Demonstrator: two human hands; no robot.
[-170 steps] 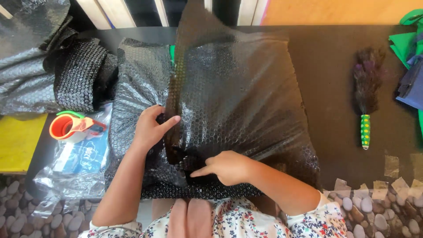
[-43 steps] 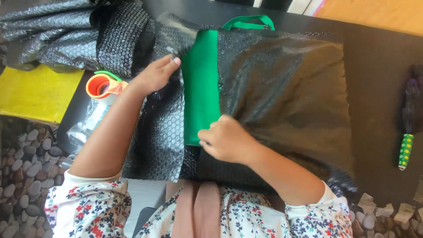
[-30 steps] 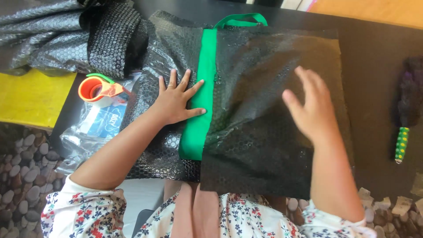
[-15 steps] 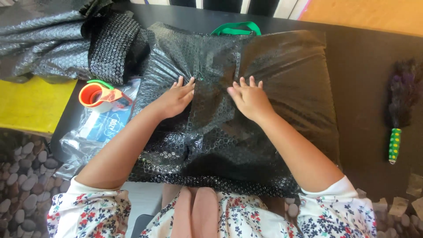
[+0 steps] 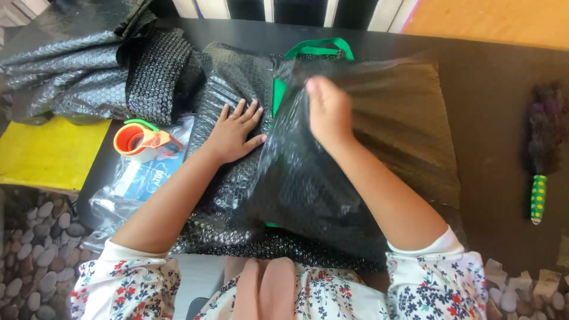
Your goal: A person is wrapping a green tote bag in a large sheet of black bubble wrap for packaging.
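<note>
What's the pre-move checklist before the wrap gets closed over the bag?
1. Left hand flat on the left flap of the bubble wrap, pinning it: ok.
2. Right hand has the right flap lifted and pulled across: ok; exact grip blurred, cannot tell.
3. Green bag covered: not ok, a strip and the handle show.
4. Tape dispenser near the left hand, on a clear packet: ok.
5. Flaps overlapping: not ok, a gap is open between them.
6. Brush lies apart from the wrap, to the right: ok.
</note>
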